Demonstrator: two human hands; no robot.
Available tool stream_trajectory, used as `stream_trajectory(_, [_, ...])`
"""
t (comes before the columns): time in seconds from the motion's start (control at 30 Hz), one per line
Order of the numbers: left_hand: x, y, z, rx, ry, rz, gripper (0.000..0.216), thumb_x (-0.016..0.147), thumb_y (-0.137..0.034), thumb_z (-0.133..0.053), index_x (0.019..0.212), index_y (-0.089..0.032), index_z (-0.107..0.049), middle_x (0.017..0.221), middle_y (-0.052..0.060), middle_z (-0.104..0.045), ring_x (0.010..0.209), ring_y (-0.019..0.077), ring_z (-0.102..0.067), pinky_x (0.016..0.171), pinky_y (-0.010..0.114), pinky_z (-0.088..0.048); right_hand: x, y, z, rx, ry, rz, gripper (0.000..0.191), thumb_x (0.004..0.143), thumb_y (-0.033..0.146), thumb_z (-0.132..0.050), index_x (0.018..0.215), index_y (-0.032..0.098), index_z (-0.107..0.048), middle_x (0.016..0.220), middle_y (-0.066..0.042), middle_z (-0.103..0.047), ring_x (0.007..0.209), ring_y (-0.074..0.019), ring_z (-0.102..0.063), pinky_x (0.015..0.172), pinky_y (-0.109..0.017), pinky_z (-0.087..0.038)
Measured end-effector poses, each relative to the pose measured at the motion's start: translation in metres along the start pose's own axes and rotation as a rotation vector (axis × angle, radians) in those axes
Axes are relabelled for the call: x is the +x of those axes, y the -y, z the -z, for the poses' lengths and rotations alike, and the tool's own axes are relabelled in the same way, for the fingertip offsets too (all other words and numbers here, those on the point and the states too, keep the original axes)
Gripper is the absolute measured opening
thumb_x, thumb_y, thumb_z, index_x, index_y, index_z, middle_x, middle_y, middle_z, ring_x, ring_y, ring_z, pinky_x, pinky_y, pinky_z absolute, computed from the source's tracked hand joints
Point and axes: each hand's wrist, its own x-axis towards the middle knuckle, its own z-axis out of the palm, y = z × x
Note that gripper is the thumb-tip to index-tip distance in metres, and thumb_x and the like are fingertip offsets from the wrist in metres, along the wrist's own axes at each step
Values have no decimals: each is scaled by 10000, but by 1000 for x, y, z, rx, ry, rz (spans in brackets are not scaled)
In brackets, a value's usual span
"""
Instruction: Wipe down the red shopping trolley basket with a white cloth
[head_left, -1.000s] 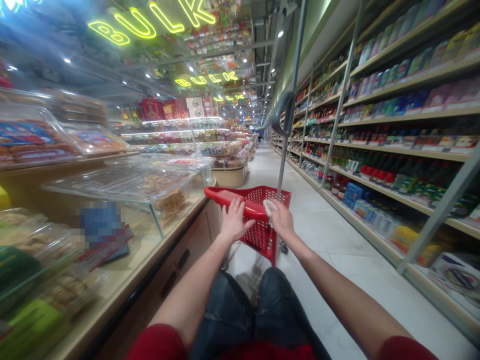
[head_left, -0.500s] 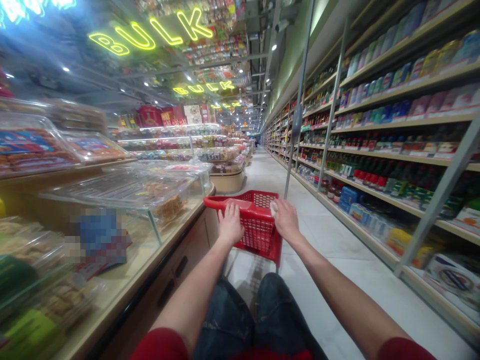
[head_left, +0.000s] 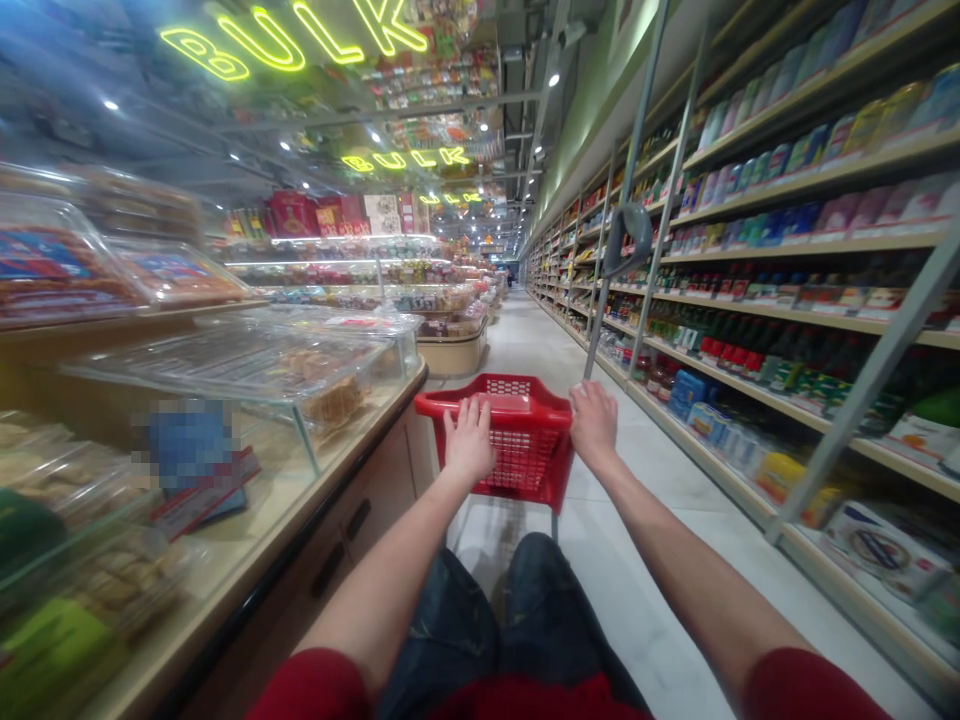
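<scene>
A red plastic shopping basket [head_left: 517, 440] on wheels stands on the floor in front of me, with a tall grey pull handle [head_left: 622, 240] rising from its far right corner. My left hand [head_left: 469, 440] lies on the basket's near rim with the fingers laid over it. My right hand [head_left: 594, 425] grips the near right corner of the rim, fingers curled around it. My knees in dark jeans [head_left: 510, 620] show below the basket.
A wooden counter [head_left: 300, 520] with clear-lidded bulk food bins [head_left: 255, 365] runs along my left. Tall shelves [head_left: 787, 300] of bottles and packets line the right. A pale tiled aisle [head_left: 540, 340] stretches ahead between them. Yellow neon signs hang overhead.
The basket has rolled a little forward and to the right along the aisle. My right hand slid to the rim's right corner, and the white thing seen at it earlier no longer shows.
</scene>
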Motion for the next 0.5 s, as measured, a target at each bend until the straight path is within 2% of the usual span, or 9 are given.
stream_trajectory(0.1, [0,-7,1,-10,-3,-11,745,682,-248,-494,1366,-118,-226,1453,123,-200,1332,288,-133,1047,555,-103,-6,29,-8,64,69,80,409,770,92,-348,1116,129,-563,1211,-124,-531,1187,-235,-387,950,-418,-310])
stream_trajectory(0.23, [1,-6,3,-14,-11,-40,707,699,-270,-487,1356,-151,-254,1446,105,-231,1326,271,-167,1053,546,-106,-17,64,-10,96,133,241,453,756,141,-414,1200,102,-499,1310,-127,-445,1268,-254,-282,1002,-434,-256])
stream_trajectory(0.33, [2,1,2,-22,3,27,730,703,-276,-489,1370,-165,-213,1449,112,-219,1333,259,-154,1055,543,-100,-16,52,-5,81,166,220,430,814,176,-370,1232,143,-467,1323,-112,-437,1259,-244,-301,997,-460,-246])
stream_trajectory(0.43, [3,6,2,-32,28,56,759,698,-278,-497,1378,-166,-179,1451,118,-210,1339,258,-132,1052,554,-89,-9,28,-1,22,154,69,395,845,198,-328,1201,147,-492,1276,-140,-477,1208,-264,-366,963,-485,-271])
stream_trajectory(0.5, [3,6,2,-43,46,54,758,696,-279,-501,1376,-176,-184,1454,111,-205,1341,263,-122,1047,564,-91,-4,25,-3,-2,133,4,388,850,218,-326,1183,129,-504,1256,-161,-487,1189,-279,-384,950,-481,-287])
